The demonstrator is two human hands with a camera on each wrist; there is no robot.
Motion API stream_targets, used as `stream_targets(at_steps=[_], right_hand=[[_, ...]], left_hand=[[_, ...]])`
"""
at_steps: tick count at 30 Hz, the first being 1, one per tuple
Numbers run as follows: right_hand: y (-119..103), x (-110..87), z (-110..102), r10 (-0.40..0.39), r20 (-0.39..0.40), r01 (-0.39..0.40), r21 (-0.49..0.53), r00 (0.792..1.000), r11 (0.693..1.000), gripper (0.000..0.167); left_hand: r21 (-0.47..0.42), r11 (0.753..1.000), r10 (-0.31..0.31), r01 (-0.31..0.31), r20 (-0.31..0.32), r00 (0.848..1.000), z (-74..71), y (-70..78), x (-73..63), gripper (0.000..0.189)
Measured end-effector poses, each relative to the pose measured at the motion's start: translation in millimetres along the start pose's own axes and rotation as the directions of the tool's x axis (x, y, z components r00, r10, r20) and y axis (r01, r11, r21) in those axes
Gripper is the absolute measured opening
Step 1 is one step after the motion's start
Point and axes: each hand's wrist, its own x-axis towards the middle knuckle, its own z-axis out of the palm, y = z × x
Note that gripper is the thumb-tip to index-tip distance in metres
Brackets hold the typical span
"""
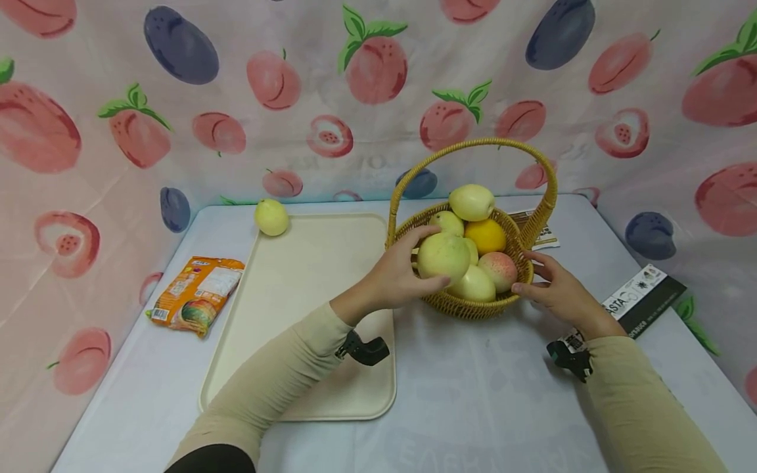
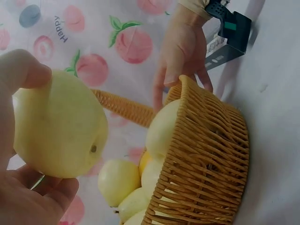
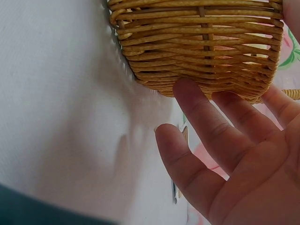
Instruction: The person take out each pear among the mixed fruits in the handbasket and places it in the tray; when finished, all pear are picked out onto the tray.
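My left hand [image 1: 402,276] holds a large, round, pale yellow-green fruit [image 1: 443,256] between thumb and fingers. In the left wrist view that fruit [image 2: 61,124] has a small dark spot at one end and is raised beside the basket. The wicker basket [image 1: 467,310] has a tall arched handle and contains several pale yellow fruits, an orange [image 1: 486,235] and a pinkish peach [image 1: 499,270]. At the basket's right side rests my right hand [image 1: 562,295], its thumb by the rim. The right wrist view shows nearly straight fingers [image 3: 215,126] touching the outer wicker.
A cream tray [image 1: 307,295] lies left of the basket, with a yellow-green fruit [image 1: 271,217] at its far left corner. An orange snack packet [image 1: 198,294] is beside the tray. A black-and-white pasta box [image 1: 644,299] lies at the right; another packet [image 1: 545,238] is partly hidden behind the basket.
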Motion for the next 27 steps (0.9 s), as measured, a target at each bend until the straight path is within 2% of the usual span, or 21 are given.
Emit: stream_targets(at_steps=[14,27], right_hand=[[1,1.4,1,0.025,0.003,-0.025,0.005,1.0,1.0,0.099],[4,3.1,0,0.01,0.003,-0.01,-0.021,1.0,1.0,0.098]], left_hand=[[0.085,0.996,0.016,-0.011,-0.054,0.998,-19.6,0.4,-24.5,0.076],[0.069,0.998,0.027,-0.014,-0.191,0.981,-45.9,-5.9,-50.3,0.073]])
